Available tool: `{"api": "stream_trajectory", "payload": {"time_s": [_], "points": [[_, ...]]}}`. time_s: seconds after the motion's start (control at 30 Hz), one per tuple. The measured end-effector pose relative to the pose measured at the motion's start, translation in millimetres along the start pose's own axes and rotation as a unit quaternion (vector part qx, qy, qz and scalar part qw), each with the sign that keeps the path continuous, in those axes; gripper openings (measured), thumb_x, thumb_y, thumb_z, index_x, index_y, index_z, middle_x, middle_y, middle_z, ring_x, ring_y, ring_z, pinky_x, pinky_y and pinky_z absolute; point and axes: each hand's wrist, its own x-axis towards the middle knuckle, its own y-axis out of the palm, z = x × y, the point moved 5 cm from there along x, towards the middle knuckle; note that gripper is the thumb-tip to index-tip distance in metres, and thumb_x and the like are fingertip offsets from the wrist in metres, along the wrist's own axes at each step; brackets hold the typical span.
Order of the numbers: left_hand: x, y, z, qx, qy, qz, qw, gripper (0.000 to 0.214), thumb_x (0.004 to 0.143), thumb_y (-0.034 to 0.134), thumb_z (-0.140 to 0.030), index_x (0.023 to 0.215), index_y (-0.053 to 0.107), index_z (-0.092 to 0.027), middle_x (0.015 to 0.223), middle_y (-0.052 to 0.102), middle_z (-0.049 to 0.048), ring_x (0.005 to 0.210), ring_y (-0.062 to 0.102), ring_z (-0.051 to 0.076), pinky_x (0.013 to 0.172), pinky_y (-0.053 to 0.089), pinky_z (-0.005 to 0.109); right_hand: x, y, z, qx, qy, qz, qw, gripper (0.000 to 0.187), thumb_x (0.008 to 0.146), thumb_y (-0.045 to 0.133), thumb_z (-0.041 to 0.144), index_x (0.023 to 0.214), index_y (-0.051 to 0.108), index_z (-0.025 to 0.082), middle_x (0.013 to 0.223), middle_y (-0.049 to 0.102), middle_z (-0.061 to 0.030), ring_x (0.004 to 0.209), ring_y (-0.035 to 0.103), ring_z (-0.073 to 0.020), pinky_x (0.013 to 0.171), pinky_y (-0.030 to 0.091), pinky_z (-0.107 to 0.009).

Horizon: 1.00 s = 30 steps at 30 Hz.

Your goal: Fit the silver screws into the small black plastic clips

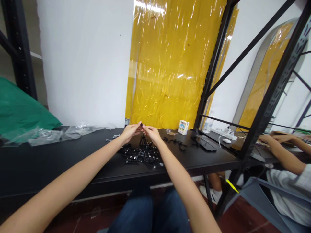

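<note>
Left hand (130, 132) and right hand (152, 134) are pinching a small black part (141, 125) between closed fingers (137, 127), holding it up clear of the loose black parts pile (143, 154) on the black worktop (60, 158).

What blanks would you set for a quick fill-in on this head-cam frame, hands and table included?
1. The left hand and right hand pinch one small ____ part between them.
2. A small carton stands to the ____ of the heap of black parts.
3. Crumpled clear plastic lies at the ____ end of the black table.
4. A person in a ____ shirt sits at the far right.

Missing words: black; right; left; white.
</note>
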Motion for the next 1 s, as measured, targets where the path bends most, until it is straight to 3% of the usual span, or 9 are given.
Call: {"api": "stream_trajectory", "payload": {"time_s": [0.37, 0.5, 0.63, 0.83, 0.9, 1.0], "points": [[1.8, 0.8, 6.7, -0.14, -0.069, 0.032, 0.987, 0.016, 0.085, 0.06, -0.022, 0.082, 0.066, -0.007, 0.089, 0.071, 0.0127, 0.084, 0.067, 0.015, 0.091, 0.05, 0.028, 0.4, -3.8, -0.7, -0.015, 0.003, -0.022, 1.0, 0.012, 0.067, 0.071, 0.024, 0.063, 0.068, 0.013, 0.055, 0.063, 0.0007, 0.051, 0.052, -0.0068, 0.055, 0.042, -0.019], [5.2, -2.5, 15.7, -0.17, -0.12, 0.016, 0.978, 0.01, 0.085, 0.057, -0.011, 0.078, 0.064, -0.008, 0.078, 0.07, 0.0099, 0.076, 0.067, 0.013, 0.08, 0.055, 0.024, -2.6, -2.0, -4.4, 0.03, 0.059, -0.007, 0.998, 0.014, 0.072, 0.068, 0.021, 0.062, 0.067, 0.012, 0.055, 0.062, 0.0006, 0.049, 0.051, -0.0048, 0.053, 0.041, -0.016], [4.6, -2.0, 17.2, -0.163, -0.127, 0.009, 0.978, 0.01, 0.082, 0.057, -0.007, 0.075, 0.063, -0.008, 0.072, 0.068, 0.0085, 0.068, 0.065, 0.012, 0.07, 0.056, 0.021, -7.2, 1.5, -5.7, 0.076, 0.109, 0.02, 0.991, 0.013, 0.071, 0.07, 0.02, 0.062, 0.066, 0.011, 0.056, 0.063, -0.0001, 0.049, 0.052, -0.0043, 0.052, 0.042, -0.015], [4.0, -11.5, 17.2, -0.131, -0.139, -0.108, 0.976, 0.017, 0.083, 0.053, -0.008, 0.066, 0.056, -0.011, 0.055, 0.059, 0.0043, 0.051, 0.057, 0.011, 0.055, 0.053, 0.022, -7.9, 0.4, -4.6, 0.088, 0.116, -0.009, 0.989, 0.014, 0.076, 0.067, 0.018, 0.064, 0.065, 0.01, 0.058, 0.065, -0.0016, 0.047, 0.053, -0.0044, 0.049, 0.043, -0.014], [7.1, -23.5, 16.9, -0.131, -0.139, -0.155, 0.969, 0.022, 0.084, 0.045, -0.006, 0.065, 0.052, -0.013, 0.049, 0.052, 0.0005, 0.044, 0.052, 0.009, 0.05, 0.051, 0.021, -6.0, -4.4, -4.1, 0.134, 0.12, -0.051, 0.982, 0.016, 0.08, 0.063, 0.019, 0.066, 0.063, 0.011, 0.058, 0.066, -0.0022, 0.047, 0.054, -0.0049, 0.049, 0.044, -0.014], [10.0, -47.7, 13.9, -0.142, -0.136, -0.229, 0.953, 0.025, 0.084, 0.034, -0.004, 0.064, 0.041, -0.017, 0.045, 0.042, -0.0037, 0.039, 0.046, 0.007, 0.046, 0.047, 0.018, -3.6, -21.3, -1.9, 0.241, 0.108, -0.161, 0.951, 0.025, 0.088, 0.051, 0.025, 0.066, 0.056, 0.015, 0.055, 0.064, -0.0018, 0.045, 0.053, -0.0059, 0.048, 0.045, -0.015]]}}
